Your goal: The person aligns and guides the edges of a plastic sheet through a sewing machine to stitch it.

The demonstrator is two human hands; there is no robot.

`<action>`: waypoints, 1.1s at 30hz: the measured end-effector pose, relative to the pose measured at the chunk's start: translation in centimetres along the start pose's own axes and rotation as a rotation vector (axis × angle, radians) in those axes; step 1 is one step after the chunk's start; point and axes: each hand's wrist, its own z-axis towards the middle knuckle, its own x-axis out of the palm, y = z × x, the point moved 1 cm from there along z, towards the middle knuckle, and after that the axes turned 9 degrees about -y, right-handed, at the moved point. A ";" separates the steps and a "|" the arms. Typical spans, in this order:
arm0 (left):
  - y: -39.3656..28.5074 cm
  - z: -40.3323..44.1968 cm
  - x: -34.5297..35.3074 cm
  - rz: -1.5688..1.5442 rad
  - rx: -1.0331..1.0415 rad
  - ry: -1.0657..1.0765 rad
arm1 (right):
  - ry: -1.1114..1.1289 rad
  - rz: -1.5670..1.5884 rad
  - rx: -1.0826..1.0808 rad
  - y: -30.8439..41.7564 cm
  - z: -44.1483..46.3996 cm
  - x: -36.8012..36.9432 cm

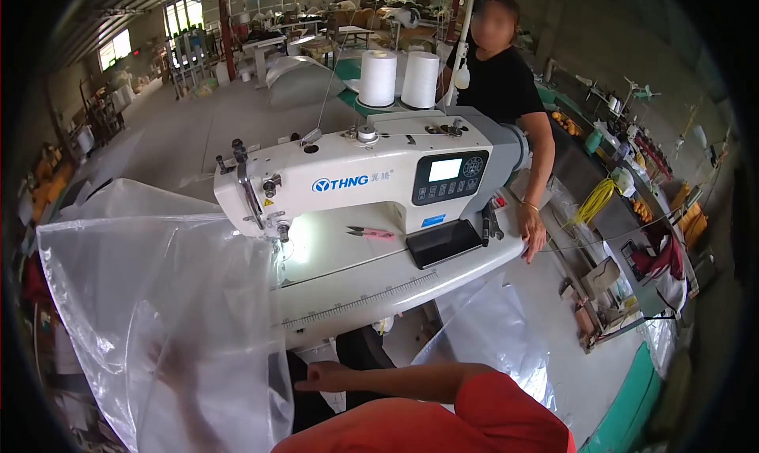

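Note:
A large translucent plastic sheet (158, 295) hangs over the left end of the sewing machine bed, its upper part by the needle area. Behind the sheet, my left hand (170, 364) shows only as a blurred shape; its fingers cannot be made out. My right hand (322, 376) is closed, low in front of the bed, with its fingertips beside the sheet's right edge. Whether they grip that edge is unclear. The white sewing machine (356, 172) has its lamp lit. Pink-handled thread snips (371, 233) and a black phone-like slab (445, 244) lie on the bed.
Two white thread cones (378, 79) stand behind the machine head. A co-worker in a black shirt (498, 81) stands at the right end, one hand (531, 230) at the table edge. More clear plastic (498, 338) hangs below the bed. A cluttered bench (609, 216) runs along the right.

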 end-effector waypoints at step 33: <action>9.5 2.2 -1.1 -0.174 0.973 0.035 | 0.301 0.179 -0.016 1.3 1.7 4.4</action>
